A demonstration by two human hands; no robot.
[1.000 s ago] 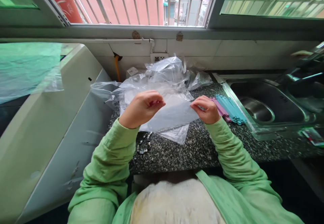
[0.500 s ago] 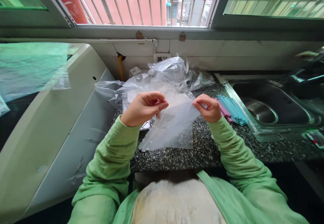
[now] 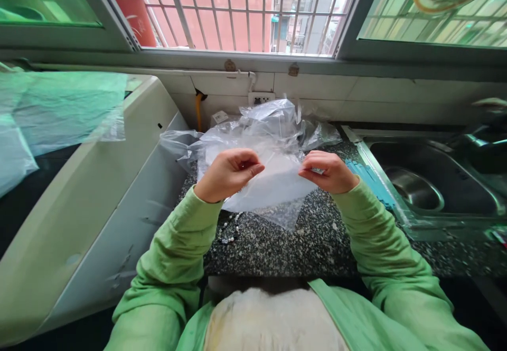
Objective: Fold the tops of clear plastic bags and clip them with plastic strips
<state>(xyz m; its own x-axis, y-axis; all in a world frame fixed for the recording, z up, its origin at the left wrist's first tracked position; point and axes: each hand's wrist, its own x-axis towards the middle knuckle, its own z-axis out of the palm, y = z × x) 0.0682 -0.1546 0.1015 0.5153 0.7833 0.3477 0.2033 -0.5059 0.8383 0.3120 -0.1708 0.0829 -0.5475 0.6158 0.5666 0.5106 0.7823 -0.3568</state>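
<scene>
Between my hands hangs a translucent plastic bag point(image 3: 263, 195), spread out above the dark speckled counter. My left hand point(image 3: 233, 172) pinches one side of it, thumb against the curled fingers. On the other side, my right hand point(image 3: 328, 172) grips its edge in a similar pinch. Below the left wrist, a string of small clear beads point(image 3: 230, 230) lies on the counter, partly hidden by the sleeve and bag. Behind the hands is a heap of crumpled clear plastic bags point(image 3: 273, 116).
A steel sink point(image 3: 420, 176) is set into the counter point(image 3: 293, 253) at the right, with light-blue strips point(image 3: 370, 182) beside it. A pale appliance-like body point(image 3: 119, 182) stands at the left, partly covered by plastic sheeting point(image 3: 71, 105). A wall socket point(image 3: 261, 98) sits behind the heap.
The bag's lower edge has risen and the bag is spread more evenly between my hands. The beads have come into view. The camera view has shifted slightly, and the pink strips are now hidden.
</scene>
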